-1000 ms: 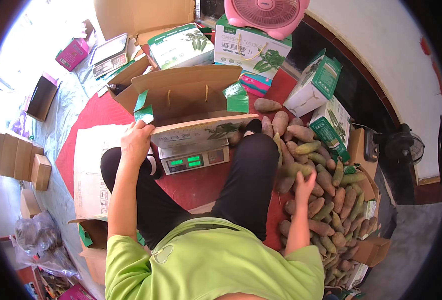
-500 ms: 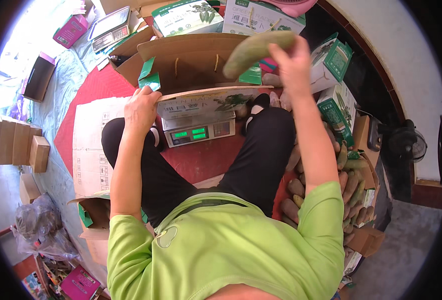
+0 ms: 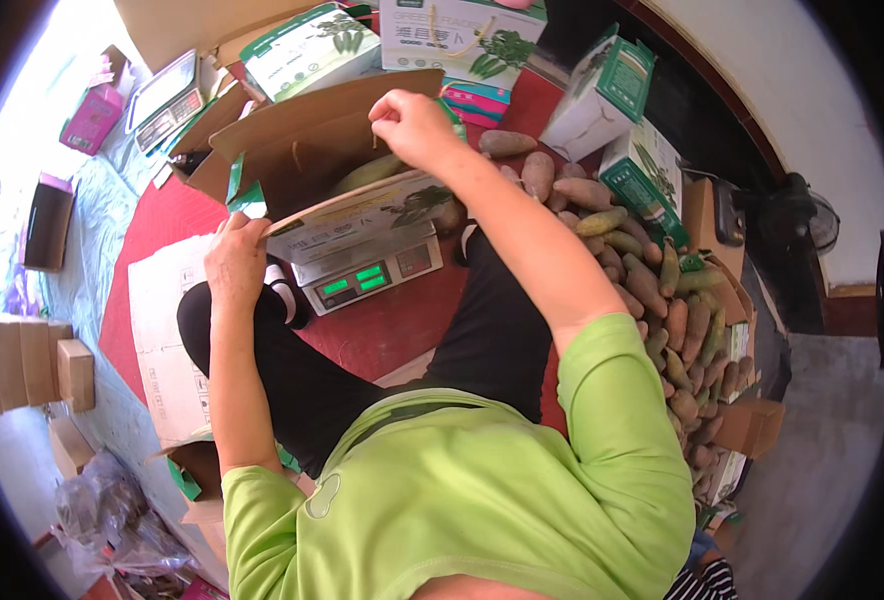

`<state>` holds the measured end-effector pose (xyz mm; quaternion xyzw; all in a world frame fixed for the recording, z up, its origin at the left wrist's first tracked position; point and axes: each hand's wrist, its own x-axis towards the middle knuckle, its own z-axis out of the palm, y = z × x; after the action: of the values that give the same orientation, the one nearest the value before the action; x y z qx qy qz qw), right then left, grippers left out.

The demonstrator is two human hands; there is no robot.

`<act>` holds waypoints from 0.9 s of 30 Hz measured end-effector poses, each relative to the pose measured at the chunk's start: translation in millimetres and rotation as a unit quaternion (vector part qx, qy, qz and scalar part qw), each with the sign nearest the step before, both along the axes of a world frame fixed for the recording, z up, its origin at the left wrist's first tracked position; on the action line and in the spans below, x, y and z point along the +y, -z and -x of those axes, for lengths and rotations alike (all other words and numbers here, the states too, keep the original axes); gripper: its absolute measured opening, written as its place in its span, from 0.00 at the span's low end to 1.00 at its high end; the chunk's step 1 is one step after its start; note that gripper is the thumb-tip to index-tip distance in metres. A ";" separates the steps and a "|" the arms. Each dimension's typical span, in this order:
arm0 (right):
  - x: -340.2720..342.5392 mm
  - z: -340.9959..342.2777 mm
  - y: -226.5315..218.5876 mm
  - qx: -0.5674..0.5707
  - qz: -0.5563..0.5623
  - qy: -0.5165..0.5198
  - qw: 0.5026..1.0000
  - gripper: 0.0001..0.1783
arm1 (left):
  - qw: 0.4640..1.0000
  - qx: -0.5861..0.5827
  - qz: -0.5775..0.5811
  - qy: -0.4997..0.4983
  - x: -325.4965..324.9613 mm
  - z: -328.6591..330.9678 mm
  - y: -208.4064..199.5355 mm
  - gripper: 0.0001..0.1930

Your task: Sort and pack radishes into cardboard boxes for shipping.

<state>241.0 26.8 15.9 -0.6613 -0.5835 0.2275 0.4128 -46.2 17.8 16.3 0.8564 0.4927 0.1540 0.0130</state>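
Note:
An open cardboard carton [image 3: 262, 185] with a printed near flap stands on a digital scale [image 3: 370, 275] whose display glows green. My left hand [image 3: 237, 262] grips the carton's near flap at its left corner, thumb and fingers over the edge. Inside the carton lies a long green radish [image 3: 370, 173], partly hidden behind the flap. Above the carton's right part is my right hand [image 3: 412, 128], fingers curled in and no radish in them. A cord handle [image 3: 376, 142] on the far wall shows just below those fingers.
A large heap of radishes [image 3: 647, 285] lies to my right, beside white and green cartons [image 3: 602, 95]. More printed cartons [image 3: 462, 40] stand at the back. A second scale [image 3: 167, 100] is at the far left; a black fan [image 3: 802, 220] stands at the right.
My right hand has moved left from the carton's right side and let go of the green radish, which now lies inside. My left hand keeps its hold on the flap. The view has shifted right.

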 end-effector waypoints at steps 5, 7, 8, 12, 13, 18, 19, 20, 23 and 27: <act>-61.1 -78.9 -13.1 0.074 -0.081 0.039 0.993 0.08 | 1.000 -0.009 0.025 0.010 -0.4 -10.0 2.3 0.08; -94.7 -112.3 -4.3 0.159 -0.046 0.074 0.983 0.10 | 1.000 0.009 0.013 0.012 1.6 -9.7 5.3 0.08; -113.9 -126.8 4.9 0.179 -0.024 0.110 0.977 0.11 | 0.999 0.006 0.037 0.007 2.3 -8.2 4.2 0.09; -192.6 -164.1 66.3 0.215 0.049 0.229 0.948 0.10 | 1.000 -0.012 0.022 0.008 -0.2 -7.6 1.8 0.09; -213.6 -171.6 89.6 0.207 0.078 0.266 0.938 0.10 | 1.000 -0.017 0.019 0.009 -0.6 -9.2 1.5 0.09; -350.5 -167.2 243.5 0.219 0.206 0.364 0.882 0.07 | 0.999 0.007 0.003 0.041 8.3 -12.8 9.3 0.11; -388.0 -167.6 281.2 0.192 0.212 0.370 0.884 0.06 | 0.998 0.006 0.000 0.059 11.2 -20.0 14.3 0.11; -386.2 -142.2 285.7 0.157 0.256 0.371 0.879 0.03 | 0.999 0.011 -0.001 0.049 11.7 -7.4 14.2 0.11; -439.5 -98.2 325.5 0.116 0.379 0.353 0.847 0.05 | 0.998 0.017 0.006 0.053 9.6 -10.1 15.1 0.10; -454.7 -67.4 334.5 0.102 0.435 0.362 0.818 0.04 | 0.998 0.040 0.003 0.046 6.4 -6.1 13.3 0.10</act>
<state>308.4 -427.9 -318.6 -0.9087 -0.0967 0.3577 0.1922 -40.1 24.2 3.1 0.8836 0.4533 0.1174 0.0025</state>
